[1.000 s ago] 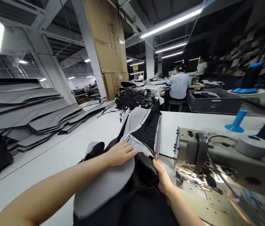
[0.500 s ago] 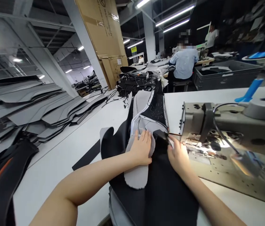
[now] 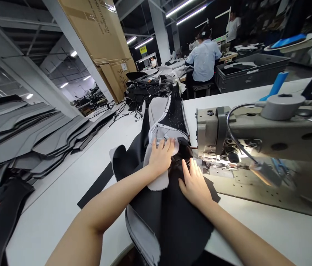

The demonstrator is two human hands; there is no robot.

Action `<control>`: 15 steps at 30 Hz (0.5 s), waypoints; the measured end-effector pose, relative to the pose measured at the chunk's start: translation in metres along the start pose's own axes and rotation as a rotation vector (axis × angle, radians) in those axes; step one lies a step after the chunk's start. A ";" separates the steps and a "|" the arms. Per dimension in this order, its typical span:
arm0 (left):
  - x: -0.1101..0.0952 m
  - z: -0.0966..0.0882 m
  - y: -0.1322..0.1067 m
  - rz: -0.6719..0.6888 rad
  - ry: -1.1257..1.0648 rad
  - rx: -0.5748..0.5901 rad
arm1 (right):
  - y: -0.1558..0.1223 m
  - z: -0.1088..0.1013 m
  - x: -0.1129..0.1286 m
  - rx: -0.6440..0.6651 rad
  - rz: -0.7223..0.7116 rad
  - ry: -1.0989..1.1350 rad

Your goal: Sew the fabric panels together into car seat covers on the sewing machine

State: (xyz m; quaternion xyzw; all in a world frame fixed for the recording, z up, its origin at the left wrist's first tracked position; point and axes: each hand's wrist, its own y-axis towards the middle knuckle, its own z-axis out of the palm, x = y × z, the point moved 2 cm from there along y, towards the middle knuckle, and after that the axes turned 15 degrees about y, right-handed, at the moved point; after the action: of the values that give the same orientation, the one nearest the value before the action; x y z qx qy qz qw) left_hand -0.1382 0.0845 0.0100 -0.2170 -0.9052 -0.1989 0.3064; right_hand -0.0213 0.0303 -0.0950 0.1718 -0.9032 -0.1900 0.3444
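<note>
A black and grey sewn cover piece (image 3: 180, 218) lies across the table, its edge beside the sewing machine (image 3: 228, 140). On its grey padded flap (image 3: 158, 183) rests my left hand (image 3: 161, 157), fingers stretched out and slightly spread. My right hand (image 3: 196, 183) lies flat on the black material just left of the lit needle area, fingers extended. Beyond the hands, the cover's far part shows a grey panel (image 3: 157, 109) and a black panel (image 3: 175, 114) with loose threads. Folds hide where the edge meets the machine.
Stacked grey panels (image 3: 34, 136) fill the left side. A black piece with an orange stripe (image 3: 0, 218) lies at lower left. Behind the cover are a dark fabric pile (image 3: 150, 90) and a cardboard box (image 3: 97, 33). A person (image 3: 203, 61) sits near a grey bin (image 3: 251, 74).
My right hand has gone from pinching the cover's edge near the needle to lying flat on the black material. My left hand stays on the grey flap. The view has shifted right.
</note>
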 end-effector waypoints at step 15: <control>0.027 0.005 0.050 -0.060 -0.440 -0.150 | 0.033 0.009 -0.008 0.112 0.178 0.007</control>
State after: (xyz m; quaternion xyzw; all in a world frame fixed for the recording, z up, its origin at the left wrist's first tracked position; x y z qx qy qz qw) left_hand -0.1337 0.1359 0.0347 -0.2505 -0.9389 -0.2227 0.0787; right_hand -0.0277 0.0650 -0.0906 0.1105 -0.9229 -0.1072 0.3530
